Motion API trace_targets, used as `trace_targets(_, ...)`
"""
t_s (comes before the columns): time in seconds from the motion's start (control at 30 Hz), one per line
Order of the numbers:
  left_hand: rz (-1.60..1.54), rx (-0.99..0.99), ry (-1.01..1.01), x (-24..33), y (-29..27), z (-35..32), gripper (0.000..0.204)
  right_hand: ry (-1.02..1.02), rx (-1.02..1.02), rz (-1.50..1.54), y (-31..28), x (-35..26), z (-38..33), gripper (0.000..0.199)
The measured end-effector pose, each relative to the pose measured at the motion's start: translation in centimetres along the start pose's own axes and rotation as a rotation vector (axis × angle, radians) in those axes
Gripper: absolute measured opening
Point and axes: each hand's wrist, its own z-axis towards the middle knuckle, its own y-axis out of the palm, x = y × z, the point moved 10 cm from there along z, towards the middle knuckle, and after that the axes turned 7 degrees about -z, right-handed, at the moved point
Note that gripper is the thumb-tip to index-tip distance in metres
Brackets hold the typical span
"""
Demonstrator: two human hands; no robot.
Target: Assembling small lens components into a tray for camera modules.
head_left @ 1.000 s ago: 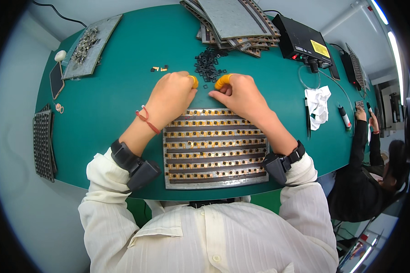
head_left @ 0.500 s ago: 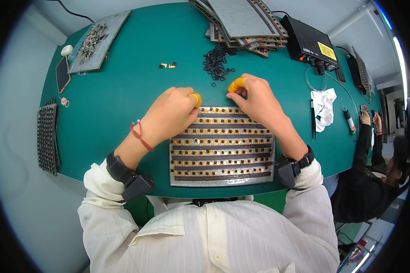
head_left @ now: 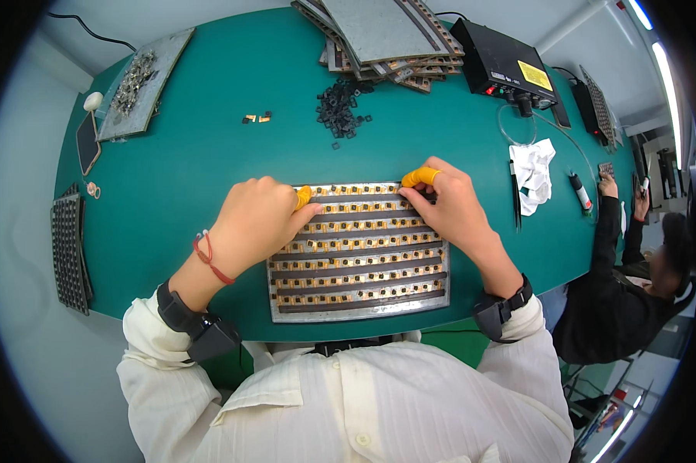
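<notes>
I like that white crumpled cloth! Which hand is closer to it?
Right. The right hand sits on the tray, just left of the white cloth; the left hand is farther left.

Cream ribbed sleeves, black wristbands, orange finger cots (red cord, left wrist).

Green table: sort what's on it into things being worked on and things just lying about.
In use:
- slotted metal tray holding rows of small parts
- left hand and right hand, both at the tray's top rows, orange finger cots on

Lying about:
- black parts pile
- stacked trays
- black box
- white cloth
- black grid tray
</notes>
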Motion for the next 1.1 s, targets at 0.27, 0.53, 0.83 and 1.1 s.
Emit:
trace_targets(0.27,-0.425,0.031,-0.019,-1.5,-1.3,3.0,0.034,0.099,-0.077,-0.322,1.2,-0.8,-1.5,0.039)
trace_targets(0.53,-0.341,0.190,-0.028,-2.2,1.3,6.8,0.025,0.199,-0.366,-0.221,1.2,-0.6,1.3,0.032)
trace_targets(0.83,-0.292,0.184,-0.016,-1.9,0.3,5.9,0.021,0.181,-0.072,0.010,2.4,0.5,8.7,0.027)
trace_targets(1.1,-0.264,0.165,0.037,-0.4,0.1,5.6,0.018,0.133,-0.132,-0.040,2.8,-0.3,8.4,0.023)
